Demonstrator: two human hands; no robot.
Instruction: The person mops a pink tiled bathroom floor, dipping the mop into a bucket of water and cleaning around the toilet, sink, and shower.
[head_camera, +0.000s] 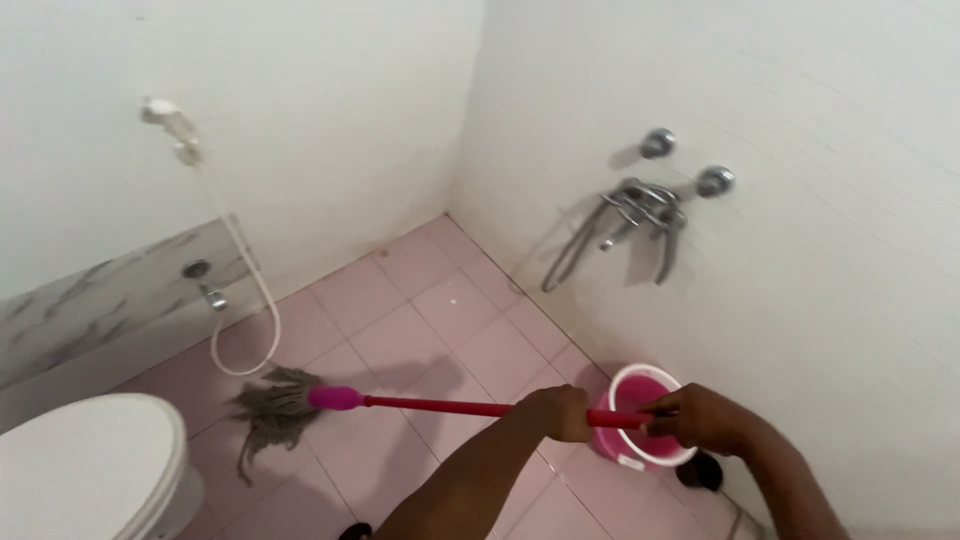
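White-tiled walls (800, 300) meet at a corner over a pink tiled floor (440, 320); floor may be wet, cannot tell, but slick tile underfoot would be the main slip risk. Toilet (90, 470) at lower left, lid down, close to the mop's reach; a wide stroke could knock the strands against it. Mop (430, 405) lies nearly level across the view, red handle running from both hands out to the grey head (275, 405), which rests on the floor just beside the hanging loop of the white spray hose (245, 300). Strands could snag that loop and tug the sprayer off its wall holder. Pink bucket (645, 415) stands on the floor near the right wall, directly under the handle's near end and the right hand; a pull back of the handle or an elbow could tip it and spill whatever is in it. Wall taps (650, 205) above it, well apart from the hands. Left hand (560, 410) closed around the handle farther along; right hand (700, 418) closed around the handle's end over the bucket. Small dark object (706, 472) on the floor by the bucket, kind unclear, a possible trip point.
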